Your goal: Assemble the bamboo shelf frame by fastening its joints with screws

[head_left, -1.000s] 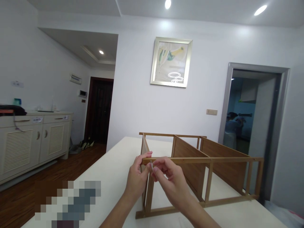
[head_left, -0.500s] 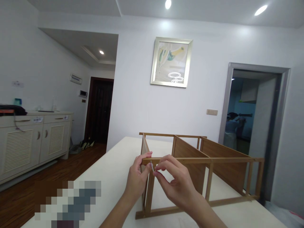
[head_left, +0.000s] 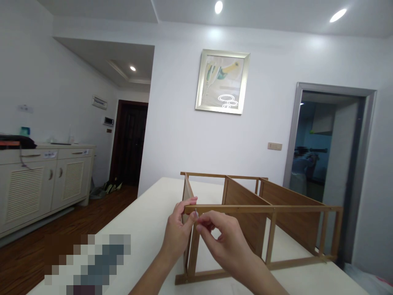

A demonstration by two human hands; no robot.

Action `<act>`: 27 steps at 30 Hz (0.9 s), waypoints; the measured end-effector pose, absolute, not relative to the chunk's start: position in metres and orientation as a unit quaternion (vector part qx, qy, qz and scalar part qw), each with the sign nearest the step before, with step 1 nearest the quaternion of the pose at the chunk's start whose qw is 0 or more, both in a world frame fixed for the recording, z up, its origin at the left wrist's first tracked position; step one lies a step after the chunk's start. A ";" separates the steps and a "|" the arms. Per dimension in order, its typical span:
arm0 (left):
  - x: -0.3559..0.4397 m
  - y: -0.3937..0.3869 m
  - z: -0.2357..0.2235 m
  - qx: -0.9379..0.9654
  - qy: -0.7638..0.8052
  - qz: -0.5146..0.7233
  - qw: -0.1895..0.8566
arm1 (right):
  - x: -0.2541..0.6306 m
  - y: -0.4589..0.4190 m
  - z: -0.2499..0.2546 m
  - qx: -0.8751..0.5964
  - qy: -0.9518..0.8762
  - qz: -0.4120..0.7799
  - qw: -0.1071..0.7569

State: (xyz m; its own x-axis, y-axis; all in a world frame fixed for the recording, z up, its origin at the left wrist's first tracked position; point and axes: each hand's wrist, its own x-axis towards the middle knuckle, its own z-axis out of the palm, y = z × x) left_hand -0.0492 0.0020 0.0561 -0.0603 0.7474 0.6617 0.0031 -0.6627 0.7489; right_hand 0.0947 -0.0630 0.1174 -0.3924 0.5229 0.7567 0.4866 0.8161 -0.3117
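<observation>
A brown wooden shelf rack [head_left: 254,209] lies on its side on the white table [head_left: 144,221]. My left hand [head_left: 177,225] grips the rack's near left corner, fingers over the top rail and thumb on the near side. Just below that corner, a thin silver hex key [head_left: 196,214] stands with its upper end against the rail. My right hand [head_left: 221,233] pinches the lower part of the hex key between thumb and forefinger, which largely cover it. Whether a screw sits under the tip is too small to tell.
A white louvred cabinet [head_left: 46,180] stands at the left. Behind the table rises a white wall with a framed picture [head_left: 222,82]. A person [head_left: 302,164] is visible through the doorway at right. A plastic bag [head_left: 365,278] lies at the lower right.
My right fingers loosened and drew back slightly from the hex key, exposing more of it, then closed round it again. My left hand and the rack have stayed in place.
</observation>
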 end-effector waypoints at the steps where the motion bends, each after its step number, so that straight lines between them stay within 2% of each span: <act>1: -0.049 0.002 0.056 0.625 0.300 0.664 0.279 | 0.096 -0.063 0.118 -0.306 -0.835 0.034 0.456; 4: -0.049 0.002 0.056 0.624 0.298 0.666 0.279 | 0.099 -0.063 0.121 -0.306 -0.842 0.061 0.441; 8: -0.049 0.000 0.058 0.622 0.300 0.667 0.279 | 0.104 -0.062 0.122 -0.308 -0.854 0.042 0.418; 21: -0.047 -0.001 0.058 0.603 0.287 0.684 0.294 | 0.095 -0.057 0.110 -0.269 -0.853 -0.118 0.431; 27: -0.045 0.001 0.057 0.602 0.286 0.685 0.294 | 0.089 -0.056 0.105 -0.263 -0.839 -0.231 0.416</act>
State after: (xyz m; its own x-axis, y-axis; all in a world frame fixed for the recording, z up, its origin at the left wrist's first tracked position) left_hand -0.0447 0.0007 0.0567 -0.1036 0.7473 0.6564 -0.0579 -0.6633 0.7461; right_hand 0.0890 -0.0556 0.1054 -0.5159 0.2502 0.8193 0.6338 0.7549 0.1686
